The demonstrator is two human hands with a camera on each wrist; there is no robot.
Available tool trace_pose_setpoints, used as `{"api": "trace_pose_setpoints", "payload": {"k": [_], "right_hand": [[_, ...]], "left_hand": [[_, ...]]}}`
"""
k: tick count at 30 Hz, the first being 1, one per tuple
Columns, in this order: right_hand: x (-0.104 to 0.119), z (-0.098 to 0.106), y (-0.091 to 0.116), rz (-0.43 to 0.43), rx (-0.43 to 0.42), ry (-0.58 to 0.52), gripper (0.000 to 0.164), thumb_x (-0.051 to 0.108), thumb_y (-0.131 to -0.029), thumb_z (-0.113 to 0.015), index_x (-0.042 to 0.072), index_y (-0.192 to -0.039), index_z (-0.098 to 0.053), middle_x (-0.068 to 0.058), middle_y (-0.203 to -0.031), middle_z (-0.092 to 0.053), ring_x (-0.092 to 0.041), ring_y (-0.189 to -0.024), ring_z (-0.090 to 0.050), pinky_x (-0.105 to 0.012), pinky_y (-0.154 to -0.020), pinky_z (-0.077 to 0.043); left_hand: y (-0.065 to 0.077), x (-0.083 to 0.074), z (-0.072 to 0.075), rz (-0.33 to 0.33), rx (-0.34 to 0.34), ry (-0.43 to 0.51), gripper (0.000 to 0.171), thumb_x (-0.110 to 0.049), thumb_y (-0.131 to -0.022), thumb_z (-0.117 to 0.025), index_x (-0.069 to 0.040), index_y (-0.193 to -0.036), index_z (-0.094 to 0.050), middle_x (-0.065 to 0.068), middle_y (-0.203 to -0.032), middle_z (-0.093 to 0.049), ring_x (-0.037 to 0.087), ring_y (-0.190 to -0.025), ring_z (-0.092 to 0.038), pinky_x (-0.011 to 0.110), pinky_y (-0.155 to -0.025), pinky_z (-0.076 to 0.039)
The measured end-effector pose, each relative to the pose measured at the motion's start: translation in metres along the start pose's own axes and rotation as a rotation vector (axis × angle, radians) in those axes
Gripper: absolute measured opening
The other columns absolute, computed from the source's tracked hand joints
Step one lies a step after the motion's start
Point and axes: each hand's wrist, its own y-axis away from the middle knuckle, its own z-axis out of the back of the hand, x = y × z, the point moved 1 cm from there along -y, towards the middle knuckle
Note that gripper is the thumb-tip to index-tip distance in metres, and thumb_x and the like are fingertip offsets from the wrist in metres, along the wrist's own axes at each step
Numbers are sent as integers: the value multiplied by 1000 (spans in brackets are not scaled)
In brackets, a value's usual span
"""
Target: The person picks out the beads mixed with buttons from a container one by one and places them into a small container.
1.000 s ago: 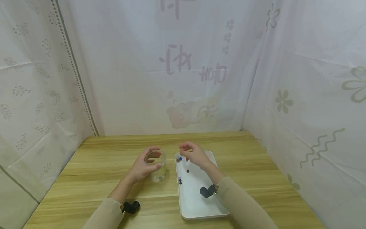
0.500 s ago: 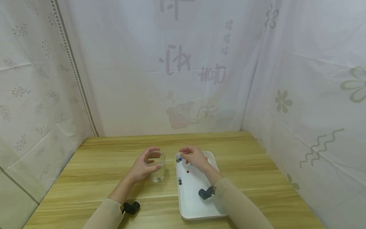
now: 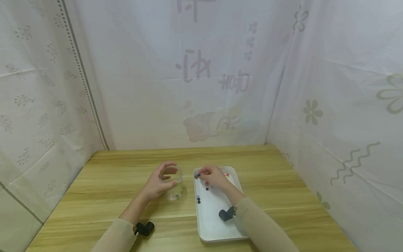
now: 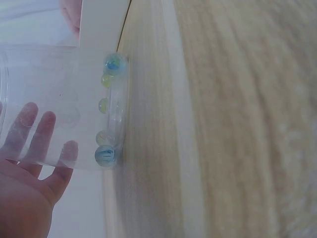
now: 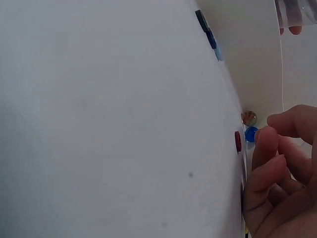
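My left hand (image 3: 159,182) grips a clear plastic jar (image 4: 54,74), which stands upright on the table left of the tray. Several blue-tinted and yellow-green marbles (image 4: 105,156) lie at its bottom. My right hand (image 3: 215,177) is low over the far left part of the white tray (image 3: 209,224), fingers bent. Its fingertips come close to a blue marble (image 5: 251,134); whether they touch it cannot be told. Beside that lies a brownish marble (image 5: 249,118). A dark red disc (image 3: 207,189) lies nearer me in the tray.
Two dark discs (image 3: 198,200) and a pale blue piece (image 3: 198,196) lie along the tray's left wall. Red and yellow pieces (image 3: 227,175) sit at its far right. Wood-grain table (image 3: 104,196) surrounds the tray; patterned white curtains (image 3: 141,105) hang behind and beside it.
My right hand has moved down and slightly nearer me, bringing its fingertips to the blue marble. The red and yellow pieces have come into sight behind it. My left hand and the jar stay put.
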Motion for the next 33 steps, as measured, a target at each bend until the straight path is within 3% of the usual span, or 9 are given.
{"api": "trace_pose_setpoints", "payload": {"k": [5,13,22,33], "right_hand": [[-1,0,1,3,20,5,17,13,-102,-72,11,-118,-76,-2,-90,-71,-13,-60,-62,-23,-51,-41],[0,0,1,21,75,26,20,12,-101,-72,13,-120,-79,-1,-85,-70,-11,-59,-61,-23,-50,-40],[0,-2,2,31,108,59,21,10,-101,-70,15,-120,-78,0,-77,-67,-11,-59,-58,-23,-51,-39],[-1,-1,2,54,119,75,19,7,-98,-71,14,-114,-79,1,-79,-63,-11,-61,-60,-24,-53,-42]], "left_hand": [[0,0,0,-1,4,6,68,-14,-97,-80,-4,-156,-48,26,-148,-64,50,-140,-59,76,-117,-42],[0,0,1,8,6,0,65,-14,-98,-80,-9,-155,-50,26,-150,-63,49,-142,-59,75,-118,-42],[0,0,0,16,5,-1,69,-14,-98,-80,-2,-157,-47,26,-149,-64,50,-141,-59,75,-118,-42],[0,0,-1,23,-1,0,65,-14,-97,-80,-11,-155,-50,25,-149,-64,49,-141,-59,74,-118,-42]]}}
